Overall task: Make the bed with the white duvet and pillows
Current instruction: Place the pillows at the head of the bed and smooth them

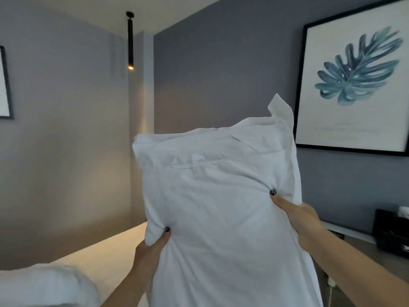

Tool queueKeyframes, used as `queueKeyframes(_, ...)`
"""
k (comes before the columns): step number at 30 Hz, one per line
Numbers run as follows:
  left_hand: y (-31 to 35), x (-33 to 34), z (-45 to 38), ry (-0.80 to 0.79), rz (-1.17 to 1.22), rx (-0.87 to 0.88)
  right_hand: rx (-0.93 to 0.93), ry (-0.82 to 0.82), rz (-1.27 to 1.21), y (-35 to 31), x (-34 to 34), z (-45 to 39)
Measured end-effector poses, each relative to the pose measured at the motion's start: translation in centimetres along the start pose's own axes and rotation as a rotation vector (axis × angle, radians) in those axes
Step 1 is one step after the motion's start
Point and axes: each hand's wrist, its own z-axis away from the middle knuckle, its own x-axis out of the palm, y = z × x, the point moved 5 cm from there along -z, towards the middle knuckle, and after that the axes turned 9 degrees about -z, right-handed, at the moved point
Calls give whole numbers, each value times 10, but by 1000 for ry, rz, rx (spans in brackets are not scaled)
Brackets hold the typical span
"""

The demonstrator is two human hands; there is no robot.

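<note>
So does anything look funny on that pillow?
Yes. At the top right corner of the white pillow, a loose flap of pillowcase sticks up, not tucked in. Both hands, left and right, grip its sides.

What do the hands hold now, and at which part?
Both hold the pillow, raised upright. The left hand grips its left edge low down; the right hand grips its right edge, higher up.

A black-framed rectangular print of a blue-green leaf is hanging on the dark grey wall, above the right hand. A slim black cylindrical pendant lamp is glowing above the left hand. A second black-framed picture is showing far left. A black box is sitting on a shelf right of the right hand.
</note>
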Motion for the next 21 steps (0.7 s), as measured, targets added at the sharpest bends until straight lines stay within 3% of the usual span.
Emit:
queueKeyframes(7, 26, 73, 58, 23, 107, 148, -17, 242, 263, 12, -103, -13)
queueKeyframes(10, 51, 107, 90, 32, -1, 305, 77, 139, 328, 34, -117, 12)
queueKeyframes(15, 67, 159, 167, -91, -527, 847, 327, -295, -214, 39, -82, 90)
queueKeyframes(18, 65, 163, 193, -95, -683, 1309, 398, -185, -352, 36, -83, 104)
queueKeyframes(21, 60, 149, 200, -129, -714, 1557, 464, -97, -393, 46, -66, 121)
